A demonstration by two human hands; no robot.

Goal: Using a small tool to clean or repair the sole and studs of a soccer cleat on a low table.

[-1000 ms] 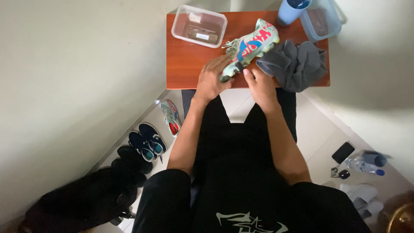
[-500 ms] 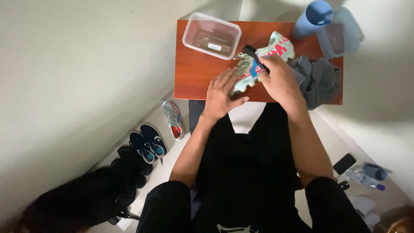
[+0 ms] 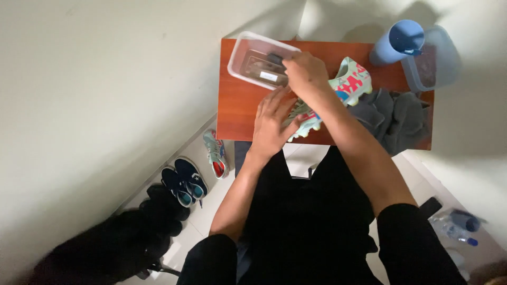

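Seen from above, a seated person works at a small reddish-brown tabletop (image 3: pixel 237 113) pushed into a corner of pale walls. The left hand (image 3: pixel 272 124) lies flat, fingers spread and released, pressing down the toe end of a mint-green football boot with red and blue markings (image 3: pixel 348 84), which rests on its side near the tabletop's middle. The right hand (image 3: pixel 305 71) reaches across the boot to the rim of a clear plastic tub (image 3: pixel 245 53) at the tabletop's far left corner; its fingers are curled over something dark at the tub's edge, though whether they grasp it cannot be told. A crumpled grey cloth (image 3: pixel 393 113) lies just beside the boot's heel, with a blue cup (image 3: pixel 396 42) and a second clear container (image 3: pixel 433 60) at the far right corner. On the floor to the left stand a matching boot (image 3: pixel 215 154) and a pair of dark blue sneakers (image 3: pixel 185 179). As a judgement, the work on the boot looks to be midway: the boot is steadied, an item is being fetched or returned at the tub, and the cloth lies unused.
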